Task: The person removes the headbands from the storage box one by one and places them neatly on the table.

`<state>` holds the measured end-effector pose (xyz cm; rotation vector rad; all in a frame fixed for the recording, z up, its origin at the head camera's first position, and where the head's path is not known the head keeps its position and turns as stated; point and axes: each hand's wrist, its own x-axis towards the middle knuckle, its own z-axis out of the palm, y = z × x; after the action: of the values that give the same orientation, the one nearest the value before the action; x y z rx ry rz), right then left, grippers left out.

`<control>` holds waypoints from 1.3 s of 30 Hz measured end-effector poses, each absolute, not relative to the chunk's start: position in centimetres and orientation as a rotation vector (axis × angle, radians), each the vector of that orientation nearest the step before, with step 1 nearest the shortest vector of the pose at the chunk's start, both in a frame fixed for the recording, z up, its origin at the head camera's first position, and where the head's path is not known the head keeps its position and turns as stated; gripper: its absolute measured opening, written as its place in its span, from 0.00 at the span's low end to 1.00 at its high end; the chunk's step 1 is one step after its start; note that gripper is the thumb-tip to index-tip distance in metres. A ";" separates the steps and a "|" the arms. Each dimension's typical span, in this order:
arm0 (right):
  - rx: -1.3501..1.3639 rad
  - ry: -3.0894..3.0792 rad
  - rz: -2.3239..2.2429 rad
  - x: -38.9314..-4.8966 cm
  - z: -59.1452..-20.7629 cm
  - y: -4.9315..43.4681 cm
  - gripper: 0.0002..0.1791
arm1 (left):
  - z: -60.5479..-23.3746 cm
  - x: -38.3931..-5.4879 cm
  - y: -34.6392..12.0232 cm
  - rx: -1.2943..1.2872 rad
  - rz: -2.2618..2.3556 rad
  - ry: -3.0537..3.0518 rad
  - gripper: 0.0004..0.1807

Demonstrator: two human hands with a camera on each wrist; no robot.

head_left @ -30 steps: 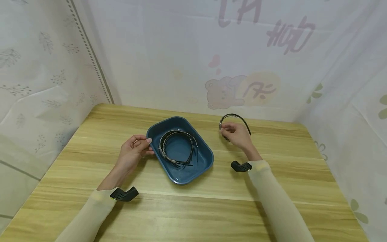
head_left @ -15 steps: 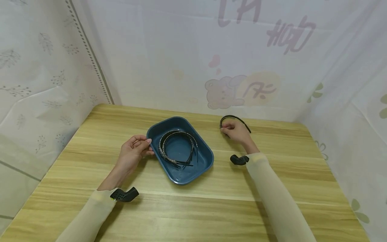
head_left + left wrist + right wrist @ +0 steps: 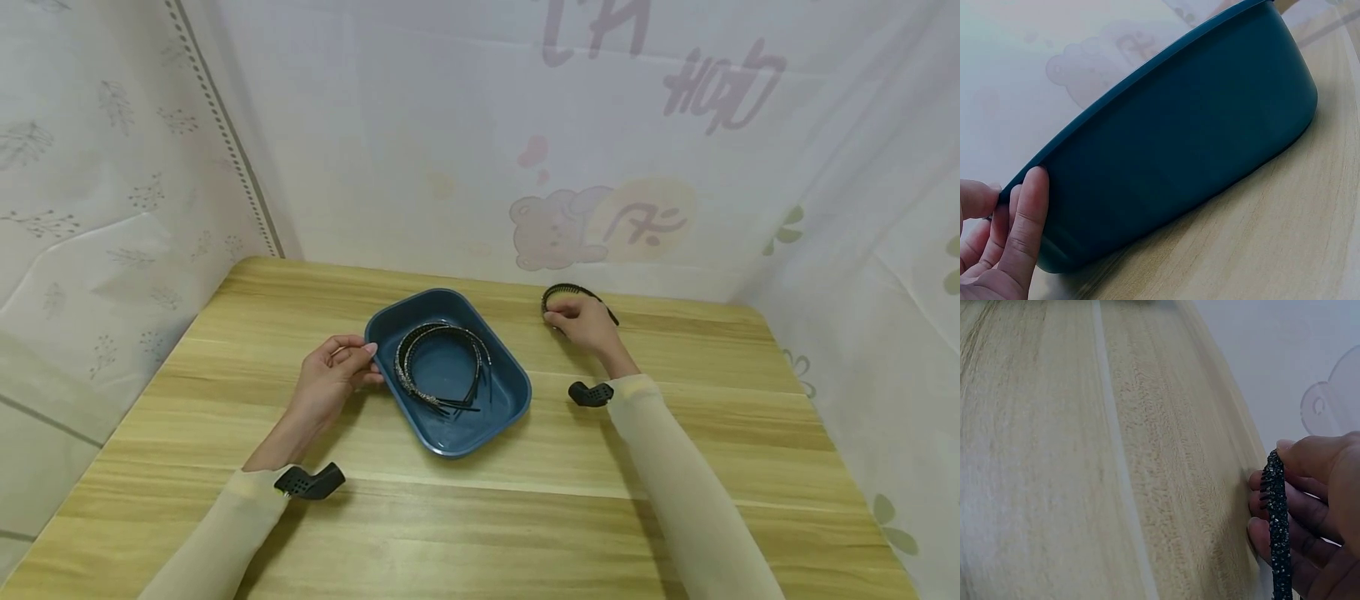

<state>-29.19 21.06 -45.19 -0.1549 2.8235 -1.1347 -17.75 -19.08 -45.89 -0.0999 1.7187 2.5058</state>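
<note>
Black glittery headband (image 3: 1279,537) is pinched between thumb and fingers of the right hand (image 3: 588,325), near the table's (image 3: 712,358) back edge; can't really be told if it's touching down. Blue tray's (image 3: 501,402) rim is gripped by the left hand (image 3: 330,375), more headbands (image 3: 406,377) nested inside.

We see a blue bin (image 3: 454,437) with shiny black bands (image 3: 407,385) inside. At its two o'clock is one curved, sparkly black band (image 3: 1279,525) with teeth.

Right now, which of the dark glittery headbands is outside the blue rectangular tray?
The black, speckled, toothed headband held in the person's right hand. The other dark glittery headbands lie together inside the blue rectangular tray.
</note>
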 end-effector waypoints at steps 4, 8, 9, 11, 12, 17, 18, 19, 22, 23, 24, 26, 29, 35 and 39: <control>-0.183 2.835 -1.103 -29.1 -45.1 20.8 0.15 | -46.0 -17.7 -19.2 -0.107 2.514 1.712 0.13; -0.227 2.838 -1.078 -28.9 -44.9 20.9 0.15 | -46.0 -17.8 -19.1 -0.104 2.515 1.712 0.13; -0.237 2.837 -1.079 -28.9 -44.9 20.9 0.16 | -46.0 -17.8 -19.2 -0.105 2.516 1.711 0.12; -0.258 2.830 -1.079 -28.8 -44.7 21.1 0.17 | -46.0 -17.9 -19.1 -0.104 2.518 1.708 0.12; -0.266 2.828 -1.075 -28.8 -44.6 21.1 0.19 | -45.9 -17.9 -19.1 -0.106 2.520 1.705 0.12; -0.296 2.798 -1.084 -28.3 -44.0 20.9 0.23 | -45.9 -17.8 -19.0 -0.114 2.517 1.714 0.11; -0.307 2.796 -1.087 -28.1 -43.9 20.8 0.24 | -45.9 -17.8 -19.0 -0.115 2.517 1.715 0.11; -0.321 2.793 -1.099 -28.0 -43.8 20.8 0.24 | -45.9 -17.8 -19.0 -0.116 2.518 1.714 0.11; -0.370 2.796 -1.125 -27.5 -43.6 20.6 0.26 | -45.9 -17.8 -19.0 -0.113 2.520 1.706 0.11; -0.383 2.797 -1.131 -27.3 -43.5 20.5 0.27 | -45.9 -17.8 -19.0 -0.115 2.519 1.709 0.11; -0.392 2.801 -1.134 -27.1 -43.5 20.4 0.27 | -45.9 -17.8 -19.0 -0.112 2.518 1.709 0.12; -0.400 2.804 -1.146 -26.7 -43.3 20.2 0.28 | -45.9 -17.8 -19.0 -0.105 2.516 1.709 0.12; -0.412 2.795 -1.186 -26.3 -42.9 19.8 0.30 | -45.9 -17.9 -19.0 -0.099 2.514 1.710 0.12; -0.457 2.754 -1.287 -25.4 -41.7 18.6 0.32 | -45.9 -17.9 -19.1 -0.105 2.524 1.701 0.13; -0.505 2.731 -1.305 -24.9 -41.1 17.8 0.33 | -46.0 -17.8 -19.1 -0.107 2.528 1.695 0.12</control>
<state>-24.91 17.76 -41.13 -0.5052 2.7312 -1.3050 -17.83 -19.09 -45.98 -0.1067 1.6951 2.5280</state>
